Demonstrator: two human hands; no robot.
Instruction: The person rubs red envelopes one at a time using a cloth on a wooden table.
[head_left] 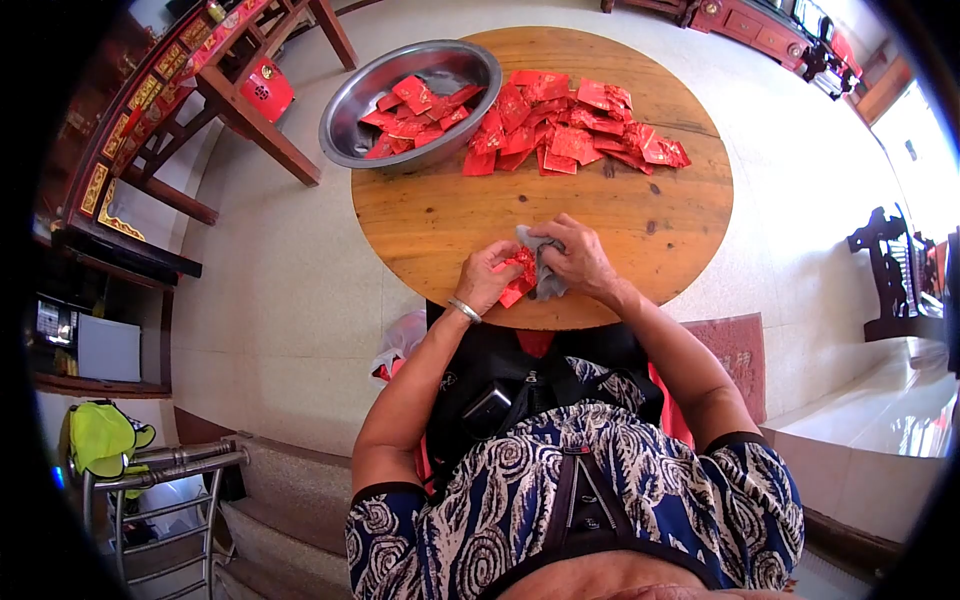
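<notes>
Smooth brown wood makes up the round table (630, 215), which stands on a pale floor (280, 270). At the table's near edge, the left hand (485, 277) pinches one red envelope (515, 287) between its thumb and fingers. Right next to that, the right hand (582, 258) is closed around a bunched-up grey cloth (549, 284). The cloth is up against the red envelope, but the fingers hide just where they meet. A silver bracelet (465, 310) goes around the left wrist. Farther out, across some bare wood, a messy heap of red envelopes (572, 145) lies on the far side of the table, and some have gold marks. Left of the heap sits a big metal bowl (350, 100), tipped a little, with more red envelopes (413, 95) inside. Part of the bowl sticks out past the table's edge. Down by the left arm is a see-through plastic bag (405, 338). A dark red mat (738, 365) lies on the floor to the right. Off to the left are stone steps (290, 485) and a tall wooden stand (255, 120).
</notes>
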